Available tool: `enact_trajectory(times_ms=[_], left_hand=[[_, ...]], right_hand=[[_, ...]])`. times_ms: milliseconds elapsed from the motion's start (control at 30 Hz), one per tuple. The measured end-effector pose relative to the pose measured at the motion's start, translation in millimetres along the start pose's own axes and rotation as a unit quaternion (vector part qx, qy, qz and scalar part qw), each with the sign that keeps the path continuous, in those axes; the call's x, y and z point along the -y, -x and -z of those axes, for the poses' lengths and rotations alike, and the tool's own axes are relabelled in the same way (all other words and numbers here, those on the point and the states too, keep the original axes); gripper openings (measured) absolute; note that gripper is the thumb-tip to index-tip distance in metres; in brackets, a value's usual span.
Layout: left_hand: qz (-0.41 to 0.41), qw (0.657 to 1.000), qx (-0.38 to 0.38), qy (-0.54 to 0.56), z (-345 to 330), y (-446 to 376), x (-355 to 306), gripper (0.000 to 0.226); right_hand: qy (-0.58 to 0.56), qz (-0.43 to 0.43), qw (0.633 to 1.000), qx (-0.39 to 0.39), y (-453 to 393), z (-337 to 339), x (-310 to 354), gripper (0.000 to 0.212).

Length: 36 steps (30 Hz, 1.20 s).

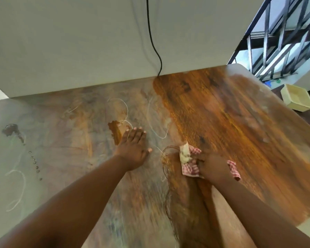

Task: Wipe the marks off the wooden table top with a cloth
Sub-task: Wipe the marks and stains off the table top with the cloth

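The wooden table top (231, 122) fills the view. Its right half shines wet and orange-brown; its left half is dull and hazy with white chalk loops (120, 111) and smears. My right hand (213, 165) presses a crumpled red-and-white checked cloth (190, 161) onto the wood near the middle, fingers curled over it. My left hand (134, 147) lies flat on the hazy part, fingers straight and spread, just left of the cloth. A dark wet patch (11, 130) and a line of droplets (35, 163) sit at the far left.
A pale wall (97, 42) stands along the table's far edge, with a black cable (153, 38) hanging down it. Right of the table a cream-coloured tray-like box (296, 100) lies on the floor below metal stair railings (283, 36).
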<state>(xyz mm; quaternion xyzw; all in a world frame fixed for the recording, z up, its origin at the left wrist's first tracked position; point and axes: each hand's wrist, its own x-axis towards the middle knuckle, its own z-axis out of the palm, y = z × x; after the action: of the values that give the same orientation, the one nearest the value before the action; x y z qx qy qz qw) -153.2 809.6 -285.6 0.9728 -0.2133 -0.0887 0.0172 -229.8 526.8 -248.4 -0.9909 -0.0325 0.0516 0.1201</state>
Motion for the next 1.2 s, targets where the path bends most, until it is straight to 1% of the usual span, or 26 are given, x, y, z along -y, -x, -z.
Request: enact_trajectory(times_ms=[67,133,167,267,333,367,433,500,533,600,667,733,767,833,867,933,1000,1033,1100,1133,1200], left_hand=[[-0.001,1.0,-0.004,0.01,-3,-8,4,0.072],[0.001,1.0,-0.01,0.023,-2,-21,8,0.072],[0.002,1.0,-0.012,0.026,0,-28,10,0.071],[0.002,1.0,-0.019,0.019,9,-47,17,0.068],[0.006,0.999,-0.029,0.021,14,-57,23,0.066],[0.009,0.999,-0.03,0.022,16,-62,26,0.066],[0.016,0.999,-0.023,0.022,16,-66,30,0.066],[0.016,1.0,-0.01,0.025,14,-67,31,0.067],[0.016,0.999,-0.009,0.029,12,-67,30,0.066],[0.019,0.999,-0.019,0.042,10,-70,29,0.066],[0.025,0.998,-0.029,0.047,11,-77,30,0.065],[0.027,0.998,-0.031,0.042,16,-84,36,0.063],[0.028,0.998,-0.032,0.039,19,-89,41,0.063],[0.036,0.998,-0.034,0.03,24,-96,54,0.063],[0.041,0.998,-0.033,0.025,26,-98,61,0.063],[0.048,0.998,-0.023,0.019,27,-101,73,0.064],[0.061,0.998,-0.017,0.015,26,-105,82,0.064],[0.068,0.997,-0.02,0.014,27,-108,86,0.064],[0.078,0.996,-0.029,0.013,28,-115,93,0.063],[0.082,0.996,-0.03,0.013,30,-120,96,0.063],[0.085,0.996,-0.028,0.018,34,-131,104,0.062]], right_hand=[[0.004,-0.039,0.999,-0.033,-36,-6,13,0.031],[-0.016,-0.086,0.995,-0.056,-64,-13,39,0.036],[-0.027,-0.084,0.994,-0.064,-71,-18,54,0.038],[-0.038,0.004,0.998,-0.058,-52,-25,83,0.033],[-0.068,0.031,0.995,-0.063,-27,-23,76,0.033],[-0.082,0.03,0.994,-0.067,-18,-21,66,0.034],[-0.099,-0.035,0.993,-0.05,-20,-17,44,0.035],[-0.095,-0.092,0.99,-0.058,-54,-17,35,0.034],[-0.084,-0.105,0.989,-0.067,-77,-19,37,0.035],[-0.074,-0.091,0.99,-0.078,-111,-19,57,0.038],[-0.072,-0.059,0.992,-0.089,-124,-22,76,0.038],[-0.076,0.012,0.994,-0.073,-107,-25,85,0.036],[-0.088,0.048,0.994,-0.05,-92,-25,85,0.034],[-0.122,0.082,0.989,-0.019,-70,-25,69,0.031],[-0.132,0.072,0.988,-0.017,-70,-23,57,0.032],[-0.1,0.021,0.994,-0.027,-91,-15,37,0.033],[-0.063,-0.028,0.997,-0.034,-128,-6,43,0.03],[-0.056,-0.031,0.997,-0.045,-150,-5,53,0.03],[-0.107,-0.039,0.992,-0.062,-185,-5,79,0.032],[-0.1,-0.021,0.992,-0.073,-194,-4,93,0.033],[-0.076,0.033,0.995,-0.058,-190,-14,113,0.037]])
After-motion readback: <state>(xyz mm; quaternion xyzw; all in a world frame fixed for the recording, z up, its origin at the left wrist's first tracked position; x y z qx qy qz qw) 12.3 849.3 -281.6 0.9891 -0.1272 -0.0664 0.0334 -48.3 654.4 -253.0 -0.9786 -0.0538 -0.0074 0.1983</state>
